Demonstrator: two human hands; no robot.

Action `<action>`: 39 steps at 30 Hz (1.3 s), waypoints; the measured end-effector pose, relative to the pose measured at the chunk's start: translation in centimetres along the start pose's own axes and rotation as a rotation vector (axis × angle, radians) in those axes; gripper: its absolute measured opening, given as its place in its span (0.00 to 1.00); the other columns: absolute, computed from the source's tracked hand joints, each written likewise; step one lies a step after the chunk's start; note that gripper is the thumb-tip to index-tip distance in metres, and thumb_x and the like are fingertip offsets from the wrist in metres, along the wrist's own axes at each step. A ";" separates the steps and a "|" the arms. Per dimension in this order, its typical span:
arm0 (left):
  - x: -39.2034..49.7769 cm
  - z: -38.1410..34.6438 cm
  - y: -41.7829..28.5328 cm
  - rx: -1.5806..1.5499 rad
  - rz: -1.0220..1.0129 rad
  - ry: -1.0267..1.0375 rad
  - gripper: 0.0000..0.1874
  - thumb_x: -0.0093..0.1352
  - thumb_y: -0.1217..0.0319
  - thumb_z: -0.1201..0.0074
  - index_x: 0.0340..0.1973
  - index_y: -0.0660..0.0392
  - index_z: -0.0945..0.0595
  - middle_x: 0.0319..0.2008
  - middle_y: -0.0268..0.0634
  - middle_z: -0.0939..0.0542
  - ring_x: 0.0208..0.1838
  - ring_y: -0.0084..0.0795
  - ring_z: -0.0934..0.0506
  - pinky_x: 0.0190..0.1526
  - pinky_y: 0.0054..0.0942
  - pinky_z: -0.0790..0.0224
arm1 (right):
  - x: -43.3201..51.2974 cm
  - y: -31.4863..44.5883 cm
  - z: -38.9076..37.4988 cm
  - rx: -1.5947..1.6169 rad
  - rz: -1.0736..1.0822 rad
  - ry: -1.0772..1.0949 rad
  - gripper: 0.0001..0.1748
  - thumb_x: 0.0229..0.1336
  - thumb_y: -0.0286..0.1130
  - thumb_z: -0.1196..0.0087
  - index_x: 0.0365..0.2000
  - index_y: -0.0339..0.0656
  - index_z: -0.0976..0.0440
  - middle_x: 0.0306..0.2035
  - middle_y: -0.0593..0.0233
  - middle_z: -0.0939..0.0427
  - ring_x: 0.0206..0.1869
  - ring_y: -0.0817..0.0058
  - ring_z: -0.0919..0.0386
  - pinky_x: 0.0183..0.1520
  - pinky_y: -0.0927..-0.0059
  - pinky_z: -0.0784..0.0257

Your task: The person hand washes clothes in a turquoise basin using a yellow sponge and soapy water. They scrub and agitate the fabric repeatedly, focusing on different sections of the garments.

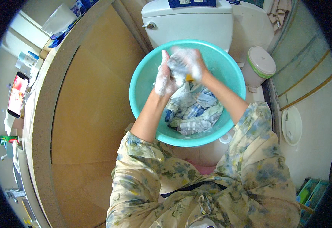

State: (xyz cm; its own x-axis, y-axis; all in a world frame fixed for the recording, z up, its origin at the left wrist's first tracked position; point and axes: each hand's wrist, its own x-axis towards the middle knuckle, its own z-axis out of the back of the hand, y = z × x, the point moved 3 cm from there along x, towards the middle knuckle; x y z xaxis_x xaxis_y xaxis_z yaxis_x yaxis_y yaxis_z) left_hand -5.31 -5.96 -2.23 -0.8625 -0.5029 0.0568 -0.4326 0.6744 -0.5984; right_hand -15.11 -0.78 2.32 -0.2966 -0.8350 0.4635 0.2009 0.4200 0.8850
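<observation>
Both my hands are over a turquoise plastic basin (143, 125), covered in white suds. My left hand (166, 79) has its thumb raised and holds a grey, lathered piece of fabric (177, 65) against its palm. Pressed onto the same fabric from the right is my right hand (195, 62), blurred by motion. Suds hide the fabric's shape. Below my hands lies a heap of wet socks and small cloths (195, 109), some plaid blue, others pale grey or green. A small yellow object (189, 77), partly hidden, shows beside my right wrist.
A white toilet (187, 28) stands right behind the basin. To its right is a lidded bin (260, 65). A brown cabinet panel (94, 94) flanks the left, below a counter carrying a lit phone (18, 95). A glass shower panel (299, 62) rises at the right.
</observation>
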 end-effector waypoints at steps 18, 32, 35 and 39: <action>-1.0 -2.0 1.2 0.005 0.068 -0.288 0.12 0.68 0.57 0.60 0.37 0.48 0.26 0.35 0.29 0.22 0.39 0.26 0.25 0.43 0.27 0.31 | -1.0 -0.1 -1.1 -1.038 0.313 0.041 0.11 0.50 0.39 0.52 0.28 0.48 0.22 0.20 0.58 0.24 0.22 0.63 0.23 0.24 0.62 0.30; -1.6 -4.5 -1.4 -0.098 0.016 0.000 0.23 0.68 0.53 0.61 0.44 0.60 0.26 0.37 0.41 0.21 0.35 0.29 0.23 0.33 0.23 0.29 | 0.9 -1.0 1.2 0.447 -0.463 -0.096 0.16 0.53 0.43 0.46 0.31 0.39 0.26 0.27 0.71 0.27 0.28 0.79 0.30 0.32 0.76 0.33; -1.1 -4.0 -0.8 0.022 -0.004 -0.098 0.26 0.67 0.48 0.62 0.45 0.59 0.26 0.35 0.35 0.22 0.33 0.23 0.25 0.32 0.20 0.32 | 1.0 -1.7 1.4 0.643 -0.504 -0.062 0.13 0.56 0.41 0.49 0.33 0.42 0.29 0.30 0.70 0.27 0.32 0.79 0.28 0.35 0.76 0.32; -0.9 -4.0 -0.3 0.267 -0.072 -0.156 0.27 0.66 0.46 0.63 0.45 0.57 0.26 0.32 0.31 0.23 0.31 0.20 0.27 0.31 0.18 0.34 | 0.8 -2.4 1.5 0.707 -0.580 -0.094 0.12 0.59 0.41 0.54 0.32 0.44 0.29 0.31 0.70 0.26 0.33 0.79 0.27 0.39 0.74 0.31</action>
State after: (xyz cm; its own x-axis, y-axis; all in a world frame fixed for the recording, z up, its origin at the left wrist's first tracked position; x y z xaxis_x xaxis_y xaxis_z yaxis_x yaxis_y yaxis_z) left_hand -5.45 -3.55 1.14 -0.7728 -0.6347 -0.0044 -0.3889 0.4791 -0.7869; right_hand -17.19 -1.91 0.64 -0.2539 -0.9633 -0.0870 -0.6115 0.0902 0.7861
